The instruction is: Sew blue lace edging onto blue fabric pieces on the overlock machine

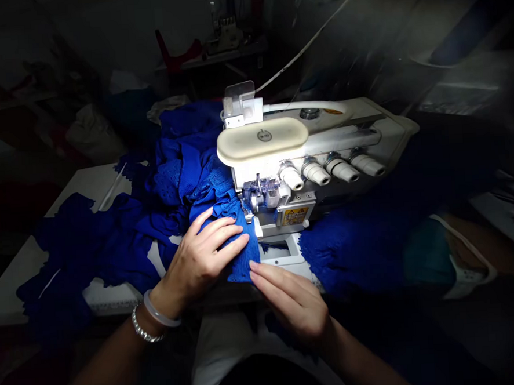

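Table (11,300): white, bare at the far left edge, mostly hidden under fabric nearer the middle.
Cloth (173,180): bright blue with pierced, lacy parts, heaped loosely to the left of the machine and behind the left hand; more blue fabric lying to the right.
Machine (262,140): white, for sewing, standing just ahead and to the right of the left hand; long body stretching away to the right, with four pale dials (315,173) along the front.
Left hand (195,260): laid palm down on the cloth, fingers spread and unclenched, pointing forward and right; nearer than the right to the needle area.
Right hand (296,300): closer to the body, fingers together and extended, tips at the near right corner of the strip; cannot tell, pinch or light touch.
Strip (246,260): flat end of the cloth, between both sets of fingertips; long axis running forward from the near corner to the needle area, right edge beside the machine's white plate.
Needle area (255,201): straight ahead of the strip, just beyond the left fingertips.
Left wrist: pale bangle (153,312) and beaded bracelet (140,330).
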Available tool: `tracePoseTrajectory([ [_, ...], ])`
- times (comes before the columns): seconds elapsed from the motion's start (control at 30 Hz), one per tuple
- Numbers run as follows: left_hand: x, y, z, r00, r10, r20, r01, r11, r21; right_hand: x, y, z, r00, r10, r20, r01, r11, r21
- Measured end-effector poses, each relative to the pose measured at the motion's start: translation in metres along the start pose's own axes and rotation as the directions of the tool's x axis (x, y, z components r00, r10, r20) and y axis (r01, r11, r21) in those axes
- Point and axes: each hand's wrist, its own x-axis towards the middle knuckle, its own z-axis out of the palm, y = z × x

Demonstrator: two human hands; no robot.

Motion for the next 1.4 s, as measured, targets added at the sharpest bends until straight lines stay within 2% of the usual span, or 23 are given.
tracePoseTrajectory([
  [0.27, 0.008, -0.012, -0.003, 0.997, -0.032, 0.068, 0.031, 0.999, 0.01, 0.03, 0.04, 0.016, 0.996, -0.082, -0.047, 0.073, 0.983, -0.166],
  [0.37, 0.011, -0.012, -0.006, 0.991, -0.085, 0.107, 0.083, 0.996, 0.023, 0.039, 0.049, 0.014, 0.995, -0.093, -0.04, 0.081, 0.967, -0.24],
  [0.43, 0.01, -0.013, -0.009, 0.979, -0.158, 0.132, 0.164, 0.986, -0.031, 0.037, 0.048, 0.012, 0.995, -0.097, -0.024, 0.087, 0.96, -0.267],
  [0.5, 0.009, -0.021, -0.01, 0.936, -0.338, 0.095, 0.348, 0.927, -0.141, 0.029, 0.039, 0.015, 0.995, -0.049, -0.088, 0.03, 0.977, -0.211],
  [0.57, 0.012, -0.038, -0.008, 0.822, -0.562, 0.089, 0.566, 0.792, -0.229, 0.019, 0.023, 0.028, 0.981, 0.144, -0.13, -0.146, 0.989, -0.003],
  [0.6, 0.016, -0.05, -0.005, 0.757, -0.645, 0.102, 0.647, 0.72, -0.252, 0.015, 0.014, 0.037, 0.953, 0.291, -0.089, -0.277, 0.95, 0.143],
  [0.63, 0.022, -0.064, -0.002, 0.726, -0.67, 0.154, 0.684, 0.683, -0.257, 0.013, 0.004, 0.048, 0.899, 0.438, 0.019, -0.425, 0.86, 0.284],
  [0.67, 0.03, -0.08, 0.002, 0.728, -0.651, 0.213, 0.684, 0.672, -0.283, 0.013, -0.005, 0.06, 0.82, 0.55, 0.159, -0.563, 0.726, 0.394],
  [0.7, 0.039, -0.096, 0.005, 0.761, -0.624, 0.179, 0.642, 0.685, -0.344, 0.015, -0.013, 0.07, 0.736, 0.612, 0.289, -0.666, 0.578, 0.472],
  [0.73, 0.049, -0.112, 0.008, 0.79, -0.612, 0.04, 0.575, 0.717, -0.394, 0.018, -0.019, 0.078, 0.673, 0.627, 0.392, -0.725, 0.456, 0.516],
  [0.77, 0.059, -0.128, 0.008, 0.792, -0.61, -0.025, 0.551, 0.732, -0.4, 0.023, -0.024, 0.083, 0.634, 0.613, 0.471, -0.751, 0.343, 0.564],
  [0.83, 0.069, -0.149, 0.005, 0.801, -0.587, -0.112, 0.495, 0.757, -0.427, 0.032, -0.028, 0.081, 0.61, 0.527, 0.592, -0.73, 0.083, 0.678],
  [0.9, 0.062, -0.154, -0.003, 0.807, -0.572, -0.149, 0.454, 0.761, -0.463, 0.038, -0.025, 0.068, 0.603, 0.435, 0.669, -0.663, -0.193, 0.723],
  [0.93, 0.051, -0.149, -0.007, 0.798, -0.581, -0.16, 0.452, 0.752, -0.479, 0.038, -0.022, 0.06, 0.59, 0.424, 0.687, -0.644, -0.266, 0.717],
  [0.97, 0.036, -0.141, -0.011, 0.78, -0.605, -0.157, 0.472, 0.736, -0.485, 0.036, -0.017, 0.054, 0.566, 0.442, 0.696, -0.663, -0.258, 0.703],
  [1.0, 0.018, -0.129, -0.013, 0.751, -0.646, -0.135, 0.52, 0.705, -0.482, 0.032, -0.012, 0.049, 0.538, 0.481, 0.693, -0.718, -0.169, 0.675],
  [1.03, -0.003, -0.116, -0.014, 0.703, -0.702, -0.118, 0.586, 0.665, -0.463, 0.028, -0.008, 0.047, 0.512, 0.524, 0.681, -0.779, -0.052, 0.625],
  [1.1, -0.042, -0.088, -0.014, 0.646, -0.763, 0.029, 0.71, 0.587, -0.388, 0.018, 0.0, 0.049, 0.475, 0.576, 0.666, -0.857, 0.131, 0.498],
  [1.17, -0.071, -0.061, -0.012, 0.639, -0.745, 0.192, 0.762, 0.581, -0.286, 0.011, 0.002, 0.057, 0.471, 0.583, 0.662, -0.876, 0.225, 0.426],
  [1.23, -0.083, -0.035, -0.014, 0.621, -0.73, 0.286, 0.784, 0.572, -0.241, 0.008, 0.002, 0.065, 0.485, 0.593, 0.643, -0.872, 0.273, 0.406],
  [1.3, -0.078, -0.009, -0.02, 0.587, -0.717, 0.376, 0.807, 0.481, -0.341, 0.01, -0.001, 0.068, 0.504, 0.584, 0.636, -0.856, 0.238, 0.46],
  [1.33, -0.072, 0.003, -0.024, 0.571, -0.692, 0.441, 0.808, 0.377, -0.453, 0.012, -0.003, 0.068, 0.512, 0.552, 0.658, -0.842, 0.171, 0.511],
  [1.4, -0.056, 0.023, -0.031, 0.603, -0.612, 0.511, 0.721, 0.145, -0.677, 0.019, -0.005, 0.062, 0.508, 0.46, 0.729, -0.81, -0.033, 0.585],
])
